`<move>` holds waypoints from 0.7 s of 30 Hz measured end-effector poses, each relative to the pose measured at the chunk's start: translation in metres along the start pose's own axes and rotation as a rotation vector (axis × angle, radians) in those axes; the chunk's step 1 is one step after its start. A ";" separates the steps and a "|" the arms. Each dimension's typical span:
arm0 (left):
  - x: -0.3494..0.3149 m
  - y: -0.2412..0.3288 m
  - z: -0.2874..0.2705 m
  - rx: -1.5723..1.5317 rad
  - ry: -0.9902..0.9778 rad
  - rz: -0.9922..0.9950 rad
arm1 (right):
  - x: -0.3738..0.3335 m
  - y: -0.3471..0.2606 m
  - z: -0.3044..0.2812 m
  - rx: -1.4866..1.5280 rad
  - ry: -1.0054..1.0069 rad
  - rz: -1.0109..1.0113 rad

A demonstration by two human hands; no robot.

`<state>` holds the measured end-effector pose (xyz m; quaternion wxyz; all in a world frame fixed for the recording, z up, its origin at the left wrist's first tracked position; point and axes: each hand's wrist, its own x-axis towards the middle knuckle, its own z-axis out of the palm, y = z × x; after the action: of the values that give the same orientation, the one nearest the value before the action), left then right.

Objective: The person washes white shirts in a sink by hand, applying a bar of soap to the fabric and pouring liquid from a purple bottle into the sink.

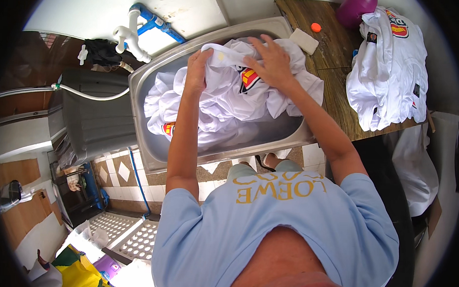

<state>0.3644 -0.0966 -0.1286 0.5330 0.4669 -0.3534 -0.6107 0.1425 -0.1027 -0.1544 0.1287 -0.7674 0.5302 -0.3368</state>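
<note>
Viewed from above, rim of frame bent by the lens. Left hand [195, 71] curled over a fold of the white cotton shirt with a red-and-yellow printed emblem [231, 88], fingertips buried in the cloth, so exact grip hard to read. Right hand [273, 61] laid flat on the same shirt, fingers spread, palm pressing down just beside the emblem. Shirt bunched atop a heap of wet white garments [190, 117] inside the rectangular stainless-steel sink [148, 151]; sink floor mostly hidden beneath the heap, water level impossible to judge. Second emblem partly showing low on the heap, half covered by the left forearm. White plastic tap on blue pipe [137, 34] at the far left corner of the sink, spout turned toward the basin. Worn dark wooden counter [337, 86] touching the sink's right side, carrying a pale rectangular soap bar [305, 41], a small orange round cap [316, 27], a purple rounded container [355, 9] cut off by the top edge, and a stack of folded white printed shirts [389, 68]. Grey ribbed washboard slab [89, 113] left of the sink.
</note>
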 end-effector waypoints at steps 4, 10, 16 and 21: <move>0.028 -0.050 -0.007 0.505 0.100 0.250 | -0.002 0.013 0.047 -0.111 -0.104 0.040; 0.046 -0.079 -0.013 1.031 0.193 0.471 | -0.003 0.048 0.084 0.041 -0.072 -0.018; 0.055 -0.088 -0.002 1.455 0.230 0.160 | 0.003 0.066 0.094 0.202 -0.016 -0.157; 0.073 -0.101 -0.021 1.387 0.151 0.303 | 0.008 0.057 0.082 -0.020 -0.227 -0.062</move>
<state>0.3520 -0.1481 -0.2430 0.2153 0.6850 -0.6837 -0.1305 0.1566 -0.1462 -0.2437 0.1699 -0.8179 0.4915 -0.2463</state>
